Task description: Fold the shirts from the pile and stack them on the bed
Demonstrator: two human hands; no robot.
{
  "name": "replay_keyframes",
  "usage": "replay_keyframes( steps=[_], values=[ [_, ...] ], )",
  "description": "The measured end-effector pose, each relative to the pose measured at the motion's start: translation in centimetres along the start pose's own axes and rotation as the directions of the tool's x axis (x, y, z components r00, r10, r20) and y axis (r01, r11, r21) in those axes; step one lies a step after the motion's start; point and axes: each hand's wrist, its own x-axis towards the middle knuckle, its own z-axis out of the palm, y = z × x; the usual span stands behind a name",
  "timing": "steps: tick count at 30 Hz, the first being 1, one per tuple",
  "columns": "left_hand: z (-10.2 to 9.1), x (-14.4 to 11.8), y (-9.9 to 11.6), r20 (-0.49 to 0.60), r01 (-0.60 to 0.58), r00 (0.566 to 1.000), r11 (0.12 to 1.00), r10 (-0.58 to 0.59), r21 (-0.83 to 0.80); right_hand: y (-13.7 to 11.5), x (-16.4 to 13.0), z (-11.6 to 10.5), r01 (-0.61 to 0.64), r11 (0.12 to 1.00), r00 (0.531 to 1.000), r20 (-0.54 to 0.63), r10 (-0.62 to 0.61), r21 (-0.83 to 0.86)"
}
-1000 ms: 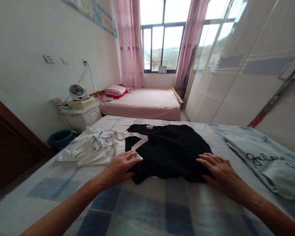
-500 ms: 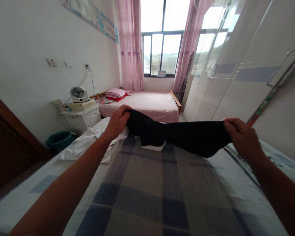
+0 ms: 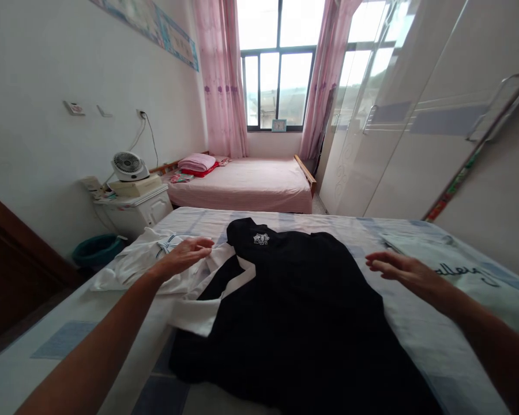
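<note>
A black shirt [image 3: 294, 305] with a white collar [image 3: 196, 316] and a small white emblem lies spread on the bed, its collar toward the left and its lower part running out of view at the bottom. My left hand [image 3: 185, 255] hovers by the collar side, above the white garments [image 3: 130, 262], fingers stretched and holding nothing. Off the shirt's right edge, my right hand [image 3: 400, 271] is held over the sheet with its fingers apart. Near that hand lies a pale green garment [image 3: 471, 271] with dark lettering.
The bed's checked sheet [image 3: 64, 340] fills the foreground. Beyond it stands a second bed with a pink cover [image 3: 259, 181]. At the left are a white nightstand [image 3: 149, 207] with a fan [image 3: 130, 166] and a green bin [image 3: 97, 249]. A glossy wardrobe [image 3: 415, 150] lines the right.
The black shirt was stretched in the air between both hands; now it lies spread on the bed. Both hands have let go of it and are lower.
</note>
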Motion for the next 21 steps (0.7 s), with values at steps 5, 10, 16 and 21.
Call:
replay_keyframes(
  steps=[5, 10, 16, 21],
  values=[
    [2.5, 4.0, -2.9, -0.189, 0.099, 0.981, 0.946, -0.041, 0.308, 2.7, 5.6, 3.2, -0.112, 0.991, 0.992, -0.059, 0.108, -0.068],
    [4.4, 5.2, -3.6, -0.22, 0.172, 0.971, 0.904, -0.09, 0.392, 3.9, 8.0, 7.0, -0.153, 0.944, 0.985, -0.119, 0.123, -0.293],
    [5.4, 5.7, -1.8, -0.197, 0.16, 0.975, 0.938, -0.101, 0.308, 2.1, 7.7, 9.1, -0.191, 0.896, 0.975, -0.18, 0.127, -0.401],
    [3.3, 4.3, -1.5, -0.278, 0.073, 0.946, 0.943, -0.168, -0.324, 0.4, 7.2, 7.4, -0.227, 0.954, 0.939, -0.303, 0.162, -0.196]
  ],
)
